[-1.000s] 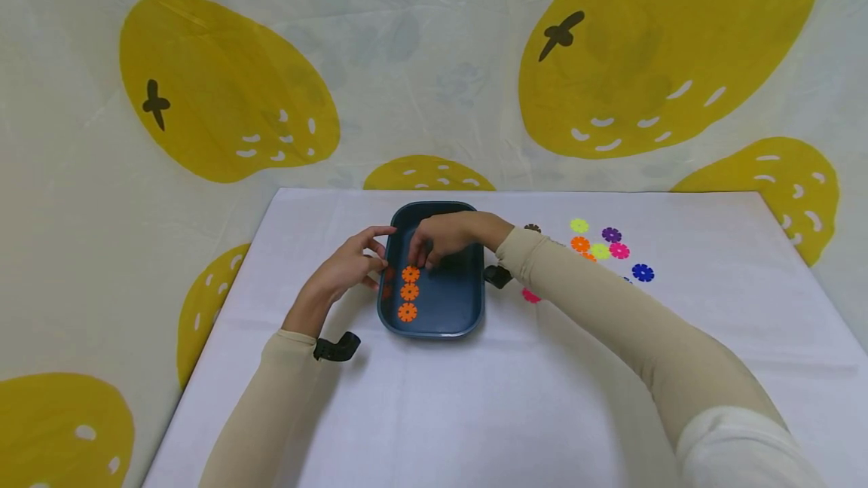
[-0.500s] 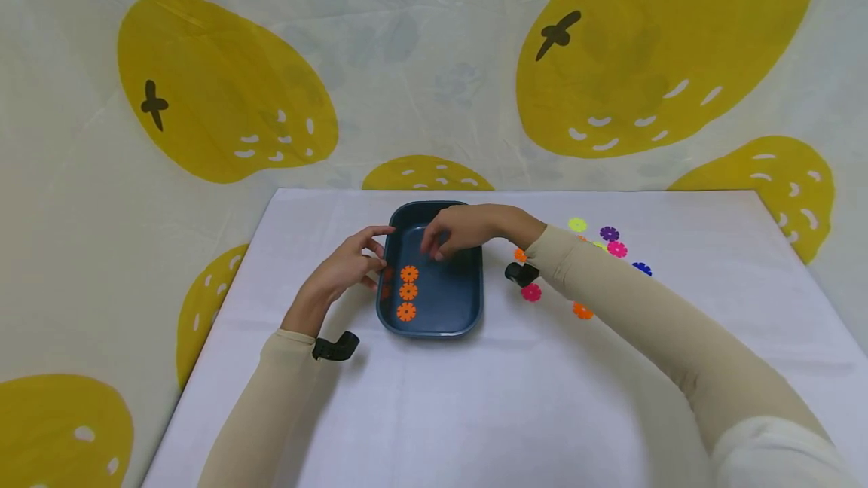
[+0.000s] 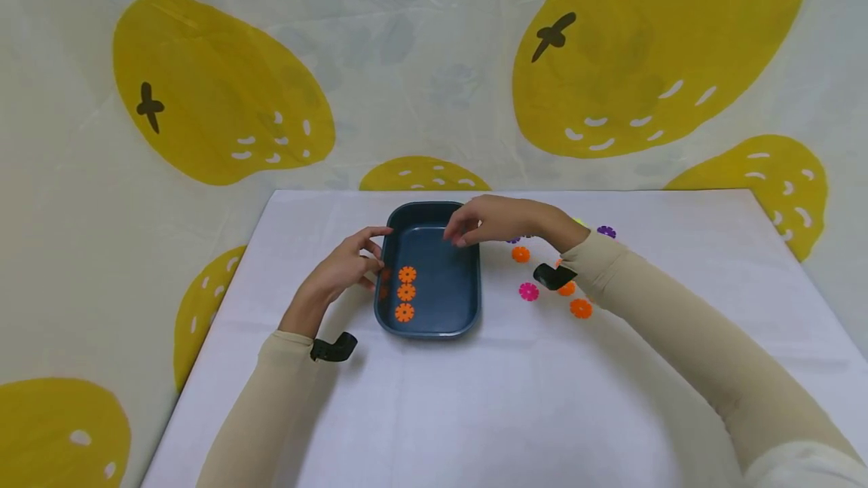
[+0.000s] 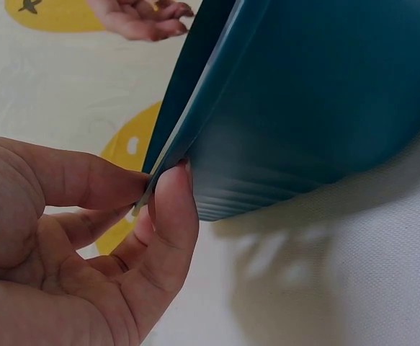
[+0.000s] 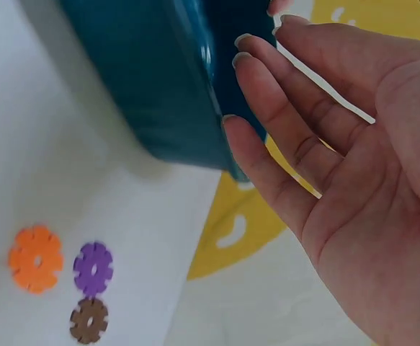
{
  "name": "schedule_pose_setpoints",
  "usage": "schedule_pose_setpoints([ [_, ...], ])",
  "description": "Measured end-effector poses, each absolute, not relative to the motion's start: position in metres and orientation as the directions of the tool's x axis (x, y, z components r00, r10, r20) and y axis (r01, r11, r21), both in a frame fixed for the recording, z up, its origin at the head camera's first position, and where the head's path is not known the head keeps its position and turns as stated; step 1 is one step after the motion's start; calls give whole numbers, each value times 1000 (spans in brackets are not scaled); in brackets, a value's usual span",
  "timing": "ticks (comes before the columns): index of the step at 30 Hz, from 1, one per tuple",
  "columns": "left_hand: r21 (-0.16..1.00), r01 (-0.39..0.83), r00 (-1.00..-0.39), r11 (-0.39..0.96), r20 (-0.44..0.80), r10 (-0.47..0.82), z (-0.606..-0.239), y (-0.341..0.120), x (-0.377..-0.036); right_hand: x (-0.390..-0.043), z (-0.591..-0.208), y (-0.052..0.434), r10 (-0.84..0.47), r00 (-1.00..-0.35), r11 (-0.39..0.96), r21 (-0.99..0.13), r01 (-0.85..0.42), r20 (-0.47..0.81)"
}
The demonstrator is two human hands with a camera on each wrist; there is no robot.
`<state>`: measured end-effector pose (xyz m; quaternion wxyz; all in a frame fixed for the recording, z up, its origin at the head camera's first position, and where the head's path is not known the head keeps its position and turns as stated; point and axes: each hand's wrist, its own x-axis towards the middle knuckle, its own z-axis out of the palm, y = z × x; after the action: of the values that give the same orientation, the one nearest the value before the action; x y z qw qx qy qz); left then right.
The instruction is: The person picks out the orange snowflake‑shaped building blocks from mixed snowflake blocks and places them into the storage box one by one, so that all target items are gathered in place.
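A dark blue tray stands on the white table, with three orange notched plastic discs in a column along its left side. At the tray's left rim is my left hand; the left wrist view has its thumb and fingers pinching the rim. My right hand hovers over the far right edge of the tray, palm down. In the right wrist view, its fingers are relaxed and hold nothing.
Right of the tray lie loose notched discs: a pink disc, an orange disc, a purple disc and several others partly behind the right arm. A brown disc shows in the right wrist view. A patterned cloth hangs behind the table.
My right hand has lifted away from the discs in the tray and moved right to the far right rim. The left hand stays on the left rim; the three orange discs stay put.
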<state>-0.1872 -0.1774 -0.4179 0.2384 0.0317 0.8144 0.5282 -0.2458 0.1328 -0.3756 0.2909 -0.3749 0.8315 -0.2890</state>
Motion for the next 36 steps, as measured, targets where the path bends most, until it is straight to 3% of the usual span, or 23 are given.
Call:
schedule_pose_setpoints([
  [36,889,-206,-894,408,-340,291,-423,-179,-189,-218,-406,247,-663,-697,626,-714,-315,-274],
])
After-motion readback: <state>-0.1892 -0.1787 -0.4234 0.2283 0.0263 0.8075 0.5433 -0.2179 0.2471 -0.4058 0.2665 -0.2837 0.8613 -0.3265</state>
